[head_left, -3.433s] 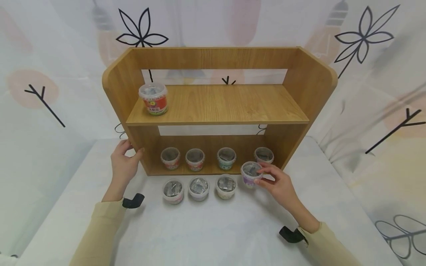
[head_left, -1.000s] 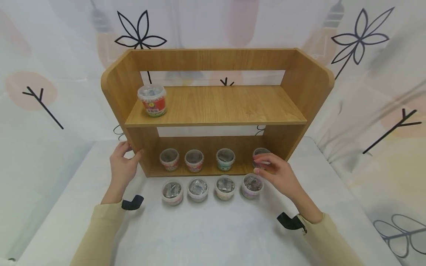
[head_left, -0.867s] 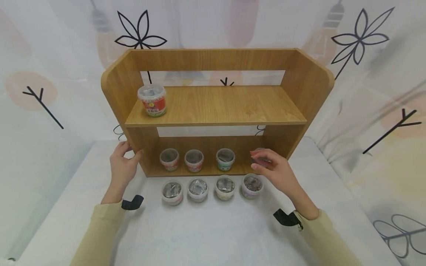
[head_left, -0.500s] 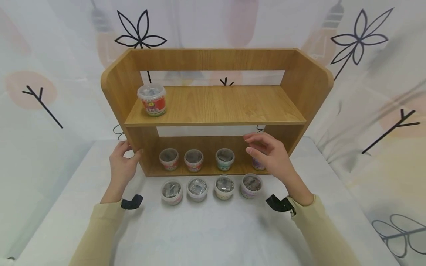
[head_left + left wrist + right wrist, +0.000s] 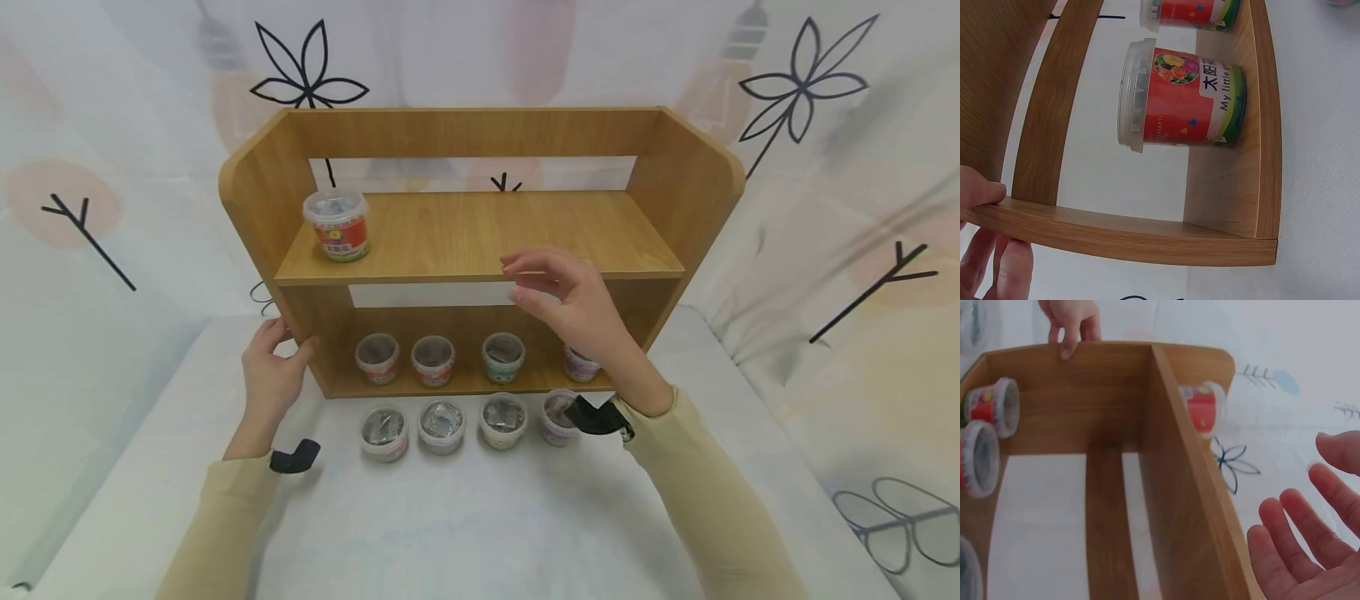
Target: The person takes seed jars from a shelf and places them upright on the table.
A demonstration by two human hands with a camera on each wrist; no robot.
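Note:
A two-tier wooden shelf (image 5: 480,250) stands on the table. My left hand (image 5: 272,375) grips the edge of its left side panel; in the left wrist view the thumb lies inside and the fingers outside. My right hand (image 5: 558,296) is raised before the upper board, fingers loosely bent and apart, holding nothing. On the upper tier's left sits a red-labelled plastic tub (image 5: 337,225) with a clear lid. Several tubs line the lower tier, among them a teal-labelled tub (image 5: 503,358) and a purple-labelled tub (image 5: 581,365), the latter partly hidden by my right hand.
A front row of lidded tubs stands on the white tabletop (image 5: 465,525), including one tub (image 5: 384,433) at the left and another tub (image 5: 557,417) at the right, partly covered by the right wrist's black strap. A patterned cloth (image 5: 450,50) hangs behind.
My right hand set the purple-labelled tub down at the right end of the front row, let go, then rose leftward past the lower tier to the upper board. My left hand stayed put.

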